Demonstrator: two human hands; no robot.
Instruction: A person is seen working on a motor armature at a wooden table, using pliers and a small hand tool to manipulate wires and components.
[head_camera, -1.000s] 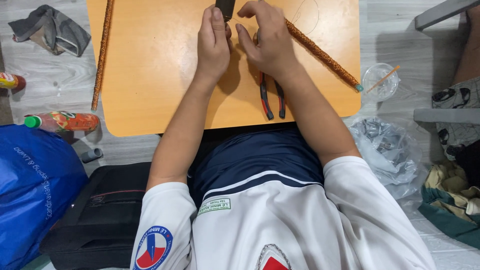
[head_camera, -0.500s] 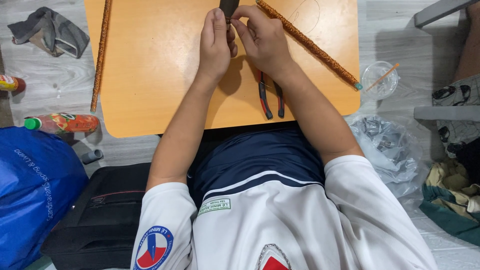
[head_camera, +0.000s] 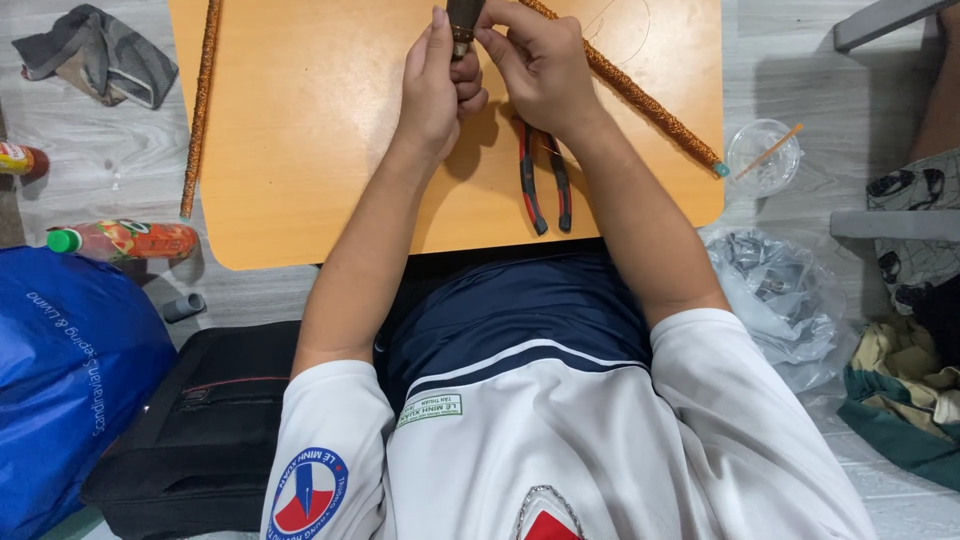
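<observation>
Over on the left edge of the orange table (head_camera: 300, 200) a long glittery orange rod (head_camera: 200, 105) lies nearly straight away from the person, well apart from both hands and untouched. Moving in, the left hand (head_camera: 435, 90) rises from a forearm that runs up and slightly right across the tabletop; its fingers are curled and clenched around the lower part of a small dark object (head_camera: 464, 18) at the very top of the view, thumb side pressed against it. That dark object is the piece that matters: it stands with its long axis running away from the person, its far end cut off by the frame, so what it is cannot be told. It sits right between the two hands, touching both, with neither one clearly nearer. The right hand (head_camera: 540, 65) comes in from the right, forearm angled up and left, wrist bent, fingertips pinching the object near its lower end, just beside the left thumb. Just below that wrist a pair of red-handled pliers (head_camera: 543, 180) lies on the table, handles toward the person. Further right, a second glittery rod (head_camera: 640, 100) slants down toward the table's right edge, passing behind the right hand.
</observation>
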